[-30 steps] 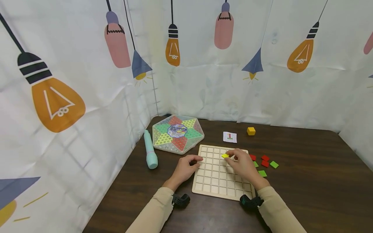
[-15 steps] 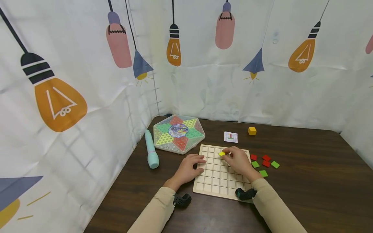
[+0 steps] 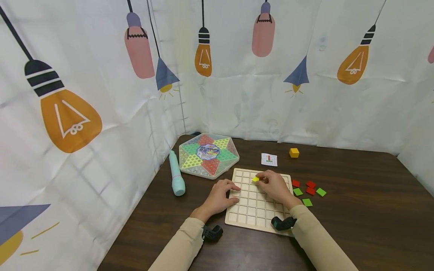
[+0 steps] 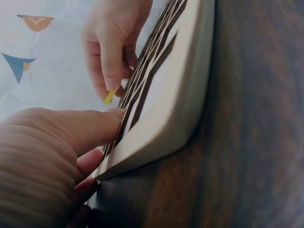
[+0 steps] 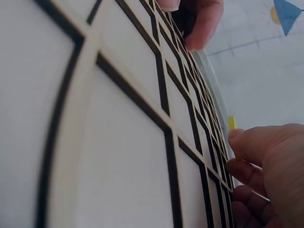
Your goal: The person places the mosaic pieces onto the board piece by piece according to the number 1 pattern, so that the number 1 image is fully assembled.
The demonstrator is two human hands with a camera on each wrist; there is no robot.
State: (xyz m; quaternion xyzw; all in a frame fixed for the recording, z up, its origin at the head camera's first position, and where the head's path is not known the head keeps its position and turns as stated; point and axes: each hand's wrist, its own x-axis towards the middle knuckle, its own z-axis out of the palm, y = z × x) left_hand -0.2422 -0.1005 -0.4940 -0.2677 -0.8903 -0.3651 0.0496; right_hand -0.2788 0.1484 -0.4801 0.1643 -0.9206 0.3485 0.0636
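Observation:
A pale wooden grid board (image 3: 242, 218) lies on the table under both hands. My right hand (image 3: 274, 187) pinches a small yellow square tile (image 3: 255, 179) between thumb and fingertips, over the board's far part. In the left wrist view the yellow tile (image 4: 110, 96) is held tilted, close to the grid. My left hand (image 3: 218, 196) rests at the board's left edge, with thumb and index fingertips on its top face. Right of the board lie several loose tiles, among them a red tile (image 3: 310, 191) and a green tile (image 3: 307, 202).
Behind the board are a printed pattern card (image 3: 269, 159) and a yellow cube (image 3: 294, 153). A hexagonal Chinese checkers box (image 3: 208, 155) and a light-green tapered bottle-like object (image 3: 177, 175) sit at the left. A patterned curtain (image 3: 237, 105) hangs behind the table (image 3: 356, 195).
My right hand has moved left over the board with the yellow tile. The left hand has shifted slightly right, further onto the board's edge.

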